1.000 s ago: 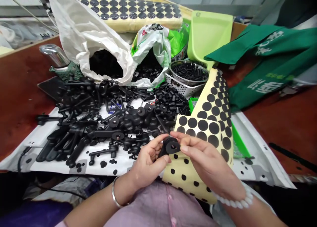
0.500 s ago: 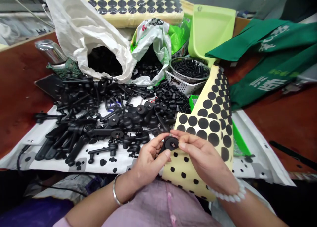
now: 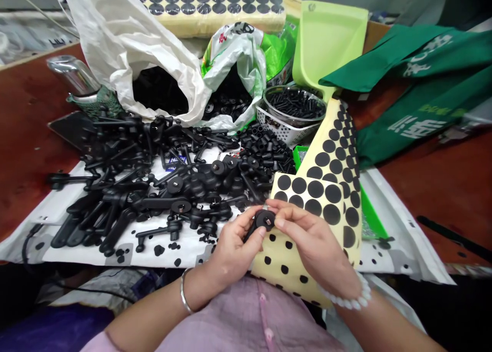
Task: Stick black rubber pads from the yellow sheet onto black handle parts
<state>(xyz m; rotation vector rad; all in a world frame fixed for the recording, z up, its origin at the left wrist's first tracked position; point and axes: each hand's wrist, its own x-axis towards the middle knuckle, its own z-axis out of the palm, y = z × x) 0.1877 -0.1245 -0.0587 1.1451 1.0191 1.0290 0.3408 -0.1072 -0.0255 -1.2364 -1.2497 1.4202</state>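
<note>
Between my two hands is a black plastic mount part [image 3: 265,219] with a round flat disc face and a small metal screw tip at its centre. My left hand [image 3: 235,247] is closed around its body from the left, thumb on the disc's lower edge. Thumb and fingers of my right hand [image 3: 313,236] pinch the disc's right rim. Beneath the hands lies a cream backing sheet [image 3: 277,257] with small dark holes; its upper part bears round black stickers [image 3: 315,189]. To the left spreads a pile of black arm-shaped mount parts [image 3: 126,198].
At the back stand a white sack [image 3: 157,49] and a green-white bag [image 3: 246,55], both holding black parts. A bowl of black screws [image 3: 294,106] sits in a white basket [image 3: 284,129]. A lime dustpan [image 3: 332,44], a green cloth bag [image 3: 418,96] and a metal-topped jar [image 3: 73,75] surround the table.
The disc is tilted slightly differently, and my right fingers have shifted a little along its rim. Both hands still hold the part. The whole view has moved slightly.
</note>
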